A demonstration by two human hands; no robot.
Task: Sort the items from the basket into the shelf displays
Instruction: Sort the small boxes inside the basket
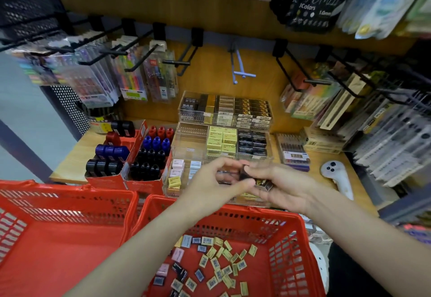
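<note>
A red basket point(289, 245) at the bottom right holds several small wrapped erasers point(219, 266), yellow, black, pink and pale blue. Both hands meet above its far rim, in front of a clear tiered display point(191, 142) of boxed erasers. My right hand point(277, 187) holds a few small black and gold boxes point(263, 183) in its curled fingers. My left hand point(214, 184) pinches a small black box point(245, 173) at the end of that stack. The display's lowest tier is partly hidden behind the hands.
A second red basket point(58, 233) sits at the left. Red cartons of black, blue and red stamps point(130, 154) stand left of the display. A white controller point(335, 175) lies on the wooden shelf at right. Hooks with hanging pen packs point(112, 72) jut out above.
</note>
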